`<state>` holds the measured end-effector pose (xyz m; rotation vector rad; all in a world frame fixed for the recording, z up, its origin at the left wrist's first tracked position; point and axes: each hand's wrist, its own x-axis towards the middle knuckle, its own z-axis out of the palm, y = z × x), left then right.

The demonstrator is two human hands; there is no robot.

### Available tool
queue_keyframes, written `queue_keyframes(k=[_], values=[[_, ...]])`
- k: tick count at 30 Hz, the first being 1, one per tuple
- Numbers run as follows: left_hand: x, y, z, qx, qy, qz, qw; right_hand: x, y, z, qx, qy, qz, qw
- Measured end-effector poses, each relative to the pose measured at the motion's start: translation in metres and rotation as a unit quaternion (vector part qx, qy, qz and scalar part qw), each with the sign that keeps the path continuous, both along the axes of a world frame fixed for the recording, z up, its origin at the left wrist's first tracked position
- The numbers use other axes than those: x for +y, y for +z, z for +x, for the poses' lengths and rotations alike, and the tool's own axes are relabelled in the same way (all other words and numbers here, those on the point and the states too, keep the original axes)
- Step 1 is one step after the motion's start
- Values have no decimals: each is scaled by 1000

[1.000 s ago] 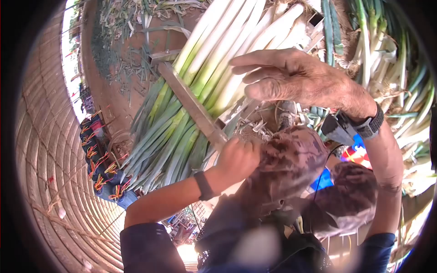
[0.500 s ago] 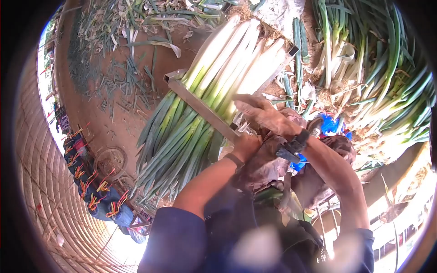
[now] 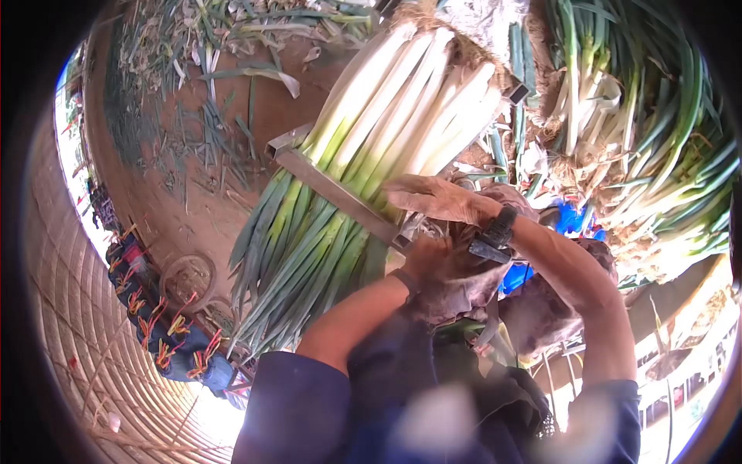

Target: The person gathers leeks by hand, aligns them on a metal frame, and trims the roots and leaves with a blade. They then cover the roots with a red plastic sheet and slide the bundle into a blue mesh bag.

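A thick bundle of long green onions (image 3: 402,116) lies slantwise in a metal frame, white stems at the top and green leaves toward the lower left. The frame's flat metal bar (image 3: 336,197) crosses over the leaves. My right hand (image 3: 448,199), a dark watch on its wrist, is stretched out flat beside the lower stems, just above the bar's near end. By that end my left hand (image 3: 427,257) is closed, its fingers curled inward. I cannot tell what it grips.
More green onions (image 3: 618,116) are heaped at the right. Cut leaves and peelings (image 3: 224,46) litter the dirt floor at the upper left. A round metal ring (image 3: 188,280) and bundles tied with coloured strings (image 3: 166,340) stand along the left, beside a ribbed curved wall (image 3: 100,332).
My right hand has flattened and its fingertips have come down and left, closer to the bar. My left hand has shifted slightly down and right by the bar's end. The view has shifted slightly.
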<state>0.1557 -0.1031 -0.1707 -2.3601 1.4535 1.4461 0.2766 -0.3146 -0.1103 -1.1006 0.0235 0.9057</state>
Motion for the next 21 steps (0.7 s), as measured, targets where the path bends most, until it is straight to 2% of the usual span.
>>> queue_keyframes(k=[1, 3, 5, 6, 7, 9, 11, 13, 14, 15, 16, 17, 18, 19, 20, 21], values=[[1, 3, -1, 1, 7, 6, 1000, 4, 3, -2, 25, 16, 34, 999], [-4, 4, -4, 28, 139, -92, 986, 22, 12, -8, 4, 67, 43, 997], [-5, 8, -9, 43, 266, -186, 945, 40, 18, -9, -132, 132, -14, 982], [-8, 6, -6, 46, 323, -241, 914, 35, 19, -8, -104, 134, 11, 985], [-8, 4, -9, 38, 328, -242, 912, 36, 16, -9, -110, 142, 12, 984], [-4, 0, -16, -36, 280, -241, 929, 38, 7, -12, -179, 154, 2, 972], [1, -12, -13, -117, 226, -238, 937, 13, 28, 4, -211, 188, -23, 959], [-3, -9, 4, -168, 203, -234, 936, -26, 54, 19, -140, 236, -55, 960], [-17, 21, 19, -91, 130, -80, 984, -34, 49, 12, -116, 163, -65, 978], [-26, 41, 28, -11, 48, 74, 996, -43, 43, 7, -92, 84, -77, 989], [-27, 44, 28, -24, 47, 73, 996, -53, 43, 13, -22, 88, -30, 995], [-25, 48, 22, -114, 46, -5, 992, -53, 35, 13, -36, 87, -29, 995], [-24, 46, 20, -205, 42, -84, 974, -53, 28, 13, -91, 122, -77, 985], [-22, 40, 21, -217, 38, -86, 972, -53, 18, 12, -142, 154, -127, 970], [-19, 35, 19, -241, 32, -145, 959, -58, -5, 8, -172, 136, -63, 974], [-15, 30, 17, -266, 24, -204, 942, -49, -20, 10, -160, 139, -111, 971]])
